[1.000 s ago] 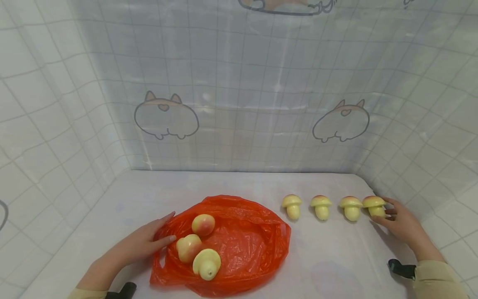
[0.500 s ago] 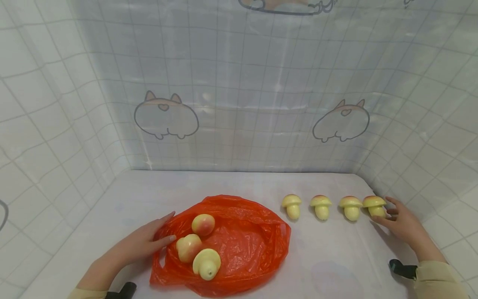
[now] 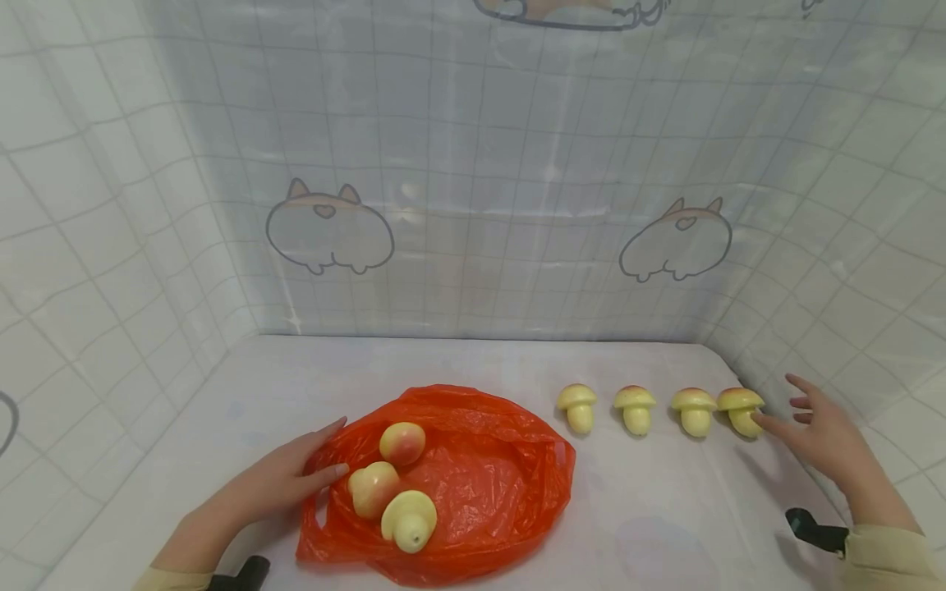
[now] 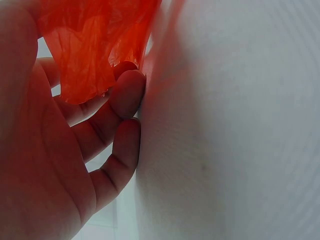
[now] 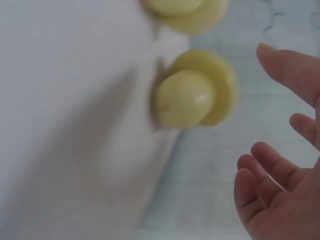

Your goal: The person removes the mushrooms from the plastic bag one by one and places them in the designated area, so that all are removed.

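My left hand holds the left edge of a red plastic bag; in the left wrist view the bag's film hangs between the palm and the curled fingers. Three yellow mushrooms with reddish patches lie at the bag's left, one showing its stem. On the right, my right hand is spread and apart from the rightmost mushroom, its thumb nearest. The right wrist view shows a gap between that mushroom and the fingers.
Several mushrooms form a row at the back right, including a middle one and the leftmost. They lie on a white table. Gridded sheeting with animal drawings surrounds the back and both sides.
My right hand has let go of the rightmost mushroom and drawn away to the right, fingers opening. The mushroom stays in the row. My left hand and the bag have not moved.
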Demonstrator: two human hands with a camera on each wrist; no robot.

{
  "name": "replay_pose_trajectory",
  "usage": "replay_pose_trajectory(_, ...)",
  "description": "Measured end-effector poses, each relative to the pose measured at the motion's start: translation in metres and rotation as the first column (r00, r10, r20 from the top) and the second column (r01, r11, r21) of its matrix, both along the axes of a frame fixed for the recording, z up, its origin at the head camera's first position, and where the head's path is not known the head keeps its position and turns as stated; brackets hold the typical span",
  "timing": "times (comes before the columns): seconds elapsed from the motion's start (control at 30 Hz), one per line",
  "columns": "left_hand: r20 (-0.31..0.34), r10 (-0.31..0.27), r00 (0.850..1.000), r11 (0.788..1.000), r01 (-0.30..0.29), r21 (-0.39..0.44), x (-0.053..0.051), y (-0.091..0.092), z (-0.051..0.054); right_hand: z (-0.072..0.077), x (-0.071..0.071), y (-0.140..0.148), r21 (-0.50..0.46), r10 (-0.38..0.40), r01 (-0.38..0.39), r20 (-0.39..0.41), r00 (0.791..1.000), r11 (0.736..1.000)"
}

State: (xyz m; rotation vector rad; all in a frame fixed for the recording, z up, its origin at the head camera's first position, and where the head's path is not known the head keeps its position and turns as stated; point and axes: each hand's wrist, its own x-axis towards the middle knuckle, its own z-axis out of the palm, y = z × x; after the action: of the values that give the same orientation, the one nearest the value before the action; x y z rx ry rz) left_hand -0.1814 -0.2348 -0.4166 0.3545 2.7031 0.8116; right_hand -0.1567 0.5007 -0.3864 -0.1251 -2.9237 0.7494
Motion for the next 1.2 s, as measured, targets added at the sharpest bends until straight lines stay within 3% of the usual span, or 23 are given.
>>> replay_pose_trajectory(0.23, -0.012, -0.006, 1.000, 1.000, 0.006, -0.006, 0.000, 0.000, 0.000, 0.027, 0.001, -0.034, 0.005, 0.064, -0.064, -0.157, 0.986, 0.998)
replay_pose_trajectory(0.57, -0.017, -0.006, 1.000, 1.000, 0.006, 0.005, 0.001, -0.001, -0.001, 0.055, -0.004, -0.103, 0.022, 0.201, -0.201, -0.233, 0.951, 0.979)
replay_pose_trajectory(0.8, -0.026, -0.012, 1.000, 1.000, 0.012, 0.006, 0.002, -0.001, 0.001, 0.057, -0.007, -0.144, -0.005, 0.266, -0.277, -0.253, 0.930, 0.961)
replay_pose_trajectory(1.2, -0.028, -0.020, 0.999, 1.000, 0.020, 0.005, -0.001, -0.003, -0.005, 0.053, -0.008, -0.202, -0.049, 0.444, -0.469, -0.248, 0.861, 0.882)
